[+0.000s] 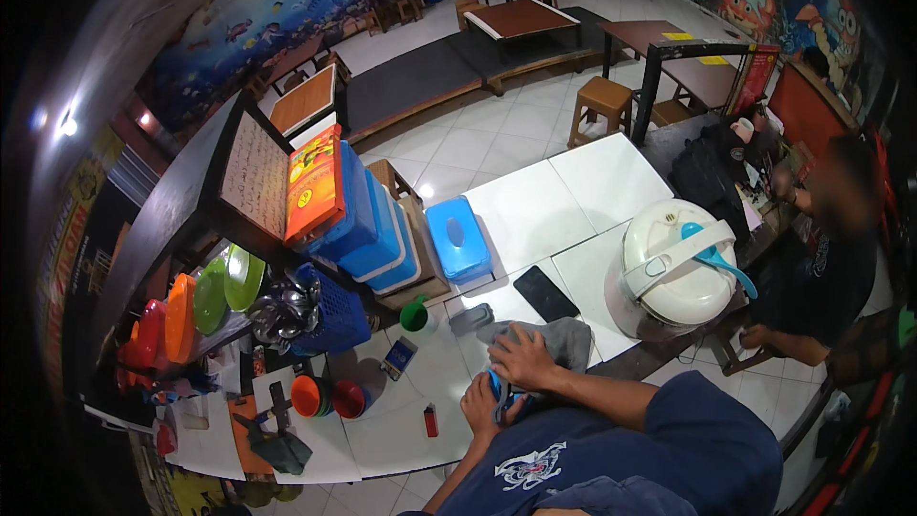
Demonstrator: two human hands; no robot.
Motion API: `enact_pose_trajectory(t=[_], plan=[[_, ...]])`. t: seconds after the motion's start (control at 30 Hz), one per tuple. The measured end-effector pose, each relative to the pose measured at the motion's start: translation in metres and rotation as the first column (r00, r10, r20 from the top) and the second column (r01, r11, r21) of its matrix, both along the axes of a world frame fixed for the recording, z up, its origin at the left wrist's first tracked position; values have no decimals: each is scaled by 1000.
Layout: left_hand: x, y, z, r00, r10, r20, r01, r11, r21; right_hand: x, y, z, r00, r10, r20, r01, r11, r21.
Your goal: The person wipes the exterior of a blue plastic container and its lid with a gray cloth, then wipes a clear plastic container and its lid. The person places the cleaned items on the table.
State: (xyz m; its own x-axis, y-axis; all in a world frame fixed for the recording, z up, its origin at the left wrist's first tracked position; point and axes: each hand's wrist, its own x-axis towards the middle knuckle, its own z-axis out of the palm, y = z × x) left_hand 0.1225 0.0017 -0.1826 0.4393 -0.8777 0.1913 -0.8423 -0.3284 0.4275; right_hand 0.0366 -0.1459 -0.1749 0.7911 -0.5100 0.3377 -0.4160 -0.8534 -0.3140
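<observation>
My left hand (478, 407) is closed round a small blue item (496, 385) with a dark strap-like part, close against my shirt; its kind is mostly hidden by my fingers. Just above it, my right hand (523, 360) bends its fingers over a bunched grey cloth (568, 344) at the table's near edge. A black phone (546, 293) lies face up beyond the cloth. Left of the phone rests a small grey case (471, 319). A green cup (414, 315) stands farther left, with another phone (398, 358), its screen lit, below it.
A large white rice warmer (673, 272) with a blue ladle (716, 253) stands right. Blue containers (458, 239), a spoon-filled blue basket (334, 315), colored cups (310, 397) and a red lighter (431, 420) occupy the white-tiled table (516, 201). A person (821, 268) sits at the right.
</observation>
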Motion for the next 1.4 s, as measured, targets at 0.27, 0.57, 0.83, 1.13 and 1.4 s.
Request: enact_pose_trajectory(t=[0.27, 0.57, 0.83, 1.13, 1.4], plan=[[7, 4, 11, 998, -14, -58, 24, 985, 170, 21, -47, 0, 987, -29, -161, 97, 897, 431], [9, 6, 263, 948, -214, 234, 314, 740, -594, 20, -54, -39, 989, 103, -106, -56, 927, 371], [-86, -8, 357, 952, -98, 290, 282, -89, -955, 7, -39, 4, 992, 44, -121, 13, 901, 434], [-10, -5, 97, 977, -209, 27, 208, 933, -293, 19, -41, 3, 982, 93, -164, -11, 897, 442], [-21, 5, 4, 991, 104, 88, -85, 976, -200, 16, -60, -12, 994, 32, -101, 21, 875, 483]])
